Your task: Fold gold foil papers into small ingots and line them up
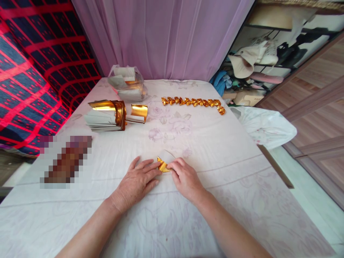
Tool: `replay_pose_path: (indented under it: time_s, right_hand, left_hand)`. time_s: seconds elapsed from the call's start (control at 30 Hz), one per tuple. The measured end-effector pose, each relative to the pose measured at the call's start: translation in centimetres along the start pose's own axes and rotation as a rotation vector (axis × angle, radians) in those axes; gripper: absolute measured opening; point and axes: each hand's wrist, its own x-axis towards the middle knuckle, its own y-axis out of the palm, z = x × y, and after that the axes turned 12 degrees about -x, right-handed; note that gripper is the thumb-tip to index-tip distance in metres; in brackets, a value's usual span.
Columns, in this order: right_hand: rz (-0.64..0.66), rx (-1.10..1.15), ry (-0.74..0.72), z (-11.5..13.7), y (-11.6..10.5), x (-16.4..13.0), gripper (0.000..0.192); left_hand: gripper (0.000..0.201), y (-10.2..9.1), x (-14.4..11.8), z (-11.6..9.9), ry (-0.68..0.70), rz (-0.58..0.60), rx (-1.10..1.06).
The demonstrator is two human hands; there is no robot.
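Note:
A partly folded sheet of gold foil paper (163, 165) lies on the cloth in front of me, its pale grey back showing at the top. My left hand (138, 179) rests flat with fingers stretched out, the fingertips touching the sheet's left edge. With fingers bent together, my right hand (188, 179) grips the sheet's right side. Farther off stand a stack of gold foil sheets (106, 120) and a single curled gold sheet (139, 109) beside it. A row of folded gold pieces (192, 101) stretches across the far right of the table.
A clear plastic bag (127, 84) of more sheets sits at the far left. The table wears a floral cloth (172, 222); a pixelated patch (67, 161) covers something on its left. Purple curtain (166, 39) hangs behind. Shelves and a white bag (271, 127) are at right.

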Motion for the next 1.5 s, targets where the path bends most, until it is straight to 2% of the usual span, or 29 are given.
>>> replay_pose_path:
  time_s: [0.17, 0.37, 0.6, 0.9, 1.07, 1.3, 1.5]
  right_hand:
    - [-0.068, -0.035, -0.046, 0.2, 0.3, -0.8, 0.025]
    - [-0.048, -0.087, -0.041, 0.5, -0.1, -0.9, 0.023]
    - [-0.010, -0.057, -0.033, 0.4, -0.6, -0.8, 0.020]
    - [-0.007, -0.011, -0.010, 0.3, -0.5, -0.6, 0.020]
    - [-0.008, 0.004, 0.006, 0.2, -0.7, -0.5, 0.021]
    - [-0.015, -0.021, 0.001, 0.0, -0.8, -0.5, 0.015]
    - [-0.041, -0.025, 0.008, -0.2, -0.8, -0.6, 0.015]
  left_hand:
    - [0.032, 0.4, 0.3, 0.2, -0.012, -0.078, -0.032]
    - [0.026, 0.6, 0.8, -0.7, -0.034, -0.169, -0.025]
    - [0.023, -0.5, 1.8, -1.0, -0.010, -0.049, -0.085]
    - [0.023, -2.0, 3.5, 0.0, 0.129, 0.043, -0.048]
    - [0.029, -1.7, 3.6, 0.3, 0.172, 0.017, -0.020]
    - [0.037, -1.0, 3.5, -0.3, 0.156, -0.065, 0.024]
    - [0.031, -1.0, 3.5, -0.7, 0.154, -0.083, 0.011]
